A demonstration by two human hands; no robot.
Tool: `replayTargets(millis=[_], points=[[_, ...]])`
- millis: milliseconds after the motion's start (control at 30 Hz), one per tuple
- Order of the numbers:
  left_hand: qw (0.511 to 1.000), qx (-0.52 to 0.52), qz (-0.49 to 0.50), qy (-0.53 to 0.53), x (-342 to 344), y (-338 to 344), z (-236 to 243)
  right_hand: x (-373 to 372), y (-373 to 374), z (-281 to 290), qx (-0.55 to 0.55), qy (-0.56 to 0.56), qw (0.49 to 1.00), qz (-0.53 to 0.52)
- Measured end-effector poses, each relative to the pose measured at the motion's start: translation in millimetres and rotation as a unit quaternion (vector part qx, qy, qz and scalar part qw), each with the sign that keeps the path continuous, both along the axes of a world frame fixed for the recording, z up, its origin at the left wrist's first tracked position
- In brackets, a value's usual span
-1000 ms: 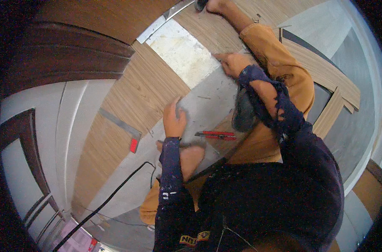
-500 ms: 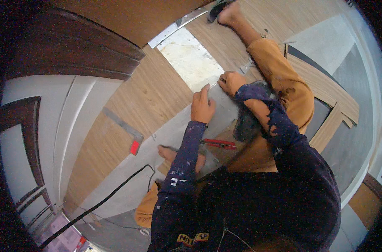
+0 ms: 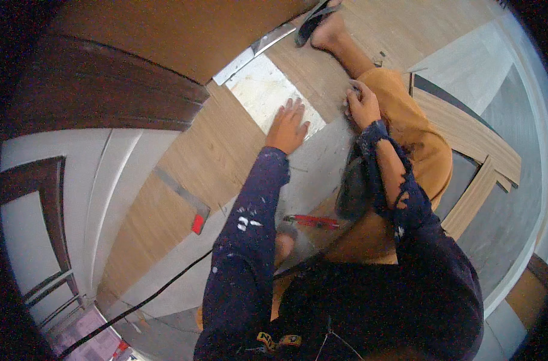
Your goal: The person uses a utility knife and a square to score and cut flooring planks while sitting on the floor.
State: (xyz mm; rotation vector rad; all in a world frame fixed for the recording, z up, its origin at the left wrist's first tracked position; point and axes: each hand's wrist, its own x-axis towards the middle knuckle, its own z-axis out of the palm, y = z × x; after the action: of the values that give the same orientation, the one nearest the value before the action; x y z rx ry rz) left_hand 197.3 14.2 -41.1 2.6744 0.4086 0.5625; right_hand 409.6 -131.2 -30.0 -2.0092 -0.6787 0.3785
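My left hand (image 3: pixel 287 126) lies palm down with its fingers spread on a whitish, stained rectangular patch (image 3: pixel 259 90) set between wood-look planks. To its right, my right hand (image 3: pixel 364 107) is raised beside my bent knee, fingers curled together. Something thin and pale shows at its fingertips, too small to name. Below both hands, on the grey floor (image 3: pixel 322 159), rests a red utility knife (image 3: pixel 313 221). Left of my left forearm lies a square with a grey blade and a red end (image 3: pixel 186 201).
Wood-look planks (image 3: pixel 220 138) cover the floor left and ahead, meeting a metal strip (image 3: pixel 253 54) under a brown door. Loose cut planks (image 3: pixel 467 129) are stacked at the right. A black cable (image 3: pixel 147 301) crosses at lower left. My legs in orange trousers (image 3: pixel 421 114) bound the work area.
My left hand has moved forward from the grey floor's edge onto the whitish patch and spread flat. My right hand has lifted off the patch's corner and moved right, toward the knee.
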Motion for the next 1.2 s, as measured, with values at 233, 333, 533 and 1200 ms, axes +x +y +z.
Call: replayTargets(millis=[233,333,533,1200], points=[[0.996,0.046,0.074,0.008,43.2,74.3,6.6,4.8,-11.3,58.3,0.054,0.011,0.998,-0.003],[0.982,0.019,0.187,0.032,54.8,79.2,14.2,2.4,-4.6,77.3,0.018,0.013,0.999,0.024],[0.972,-0.042,0.233,-0.003,68.9,73.6,4.4,11.2,-2.5,78.3,0.112,0.063,0.992,-0.012],[0.957,0.074,0.279,0.002,80.0,48.2,11.2,41.4,-25.5,108.9,0.208,0.066,0.973,-0.07]])
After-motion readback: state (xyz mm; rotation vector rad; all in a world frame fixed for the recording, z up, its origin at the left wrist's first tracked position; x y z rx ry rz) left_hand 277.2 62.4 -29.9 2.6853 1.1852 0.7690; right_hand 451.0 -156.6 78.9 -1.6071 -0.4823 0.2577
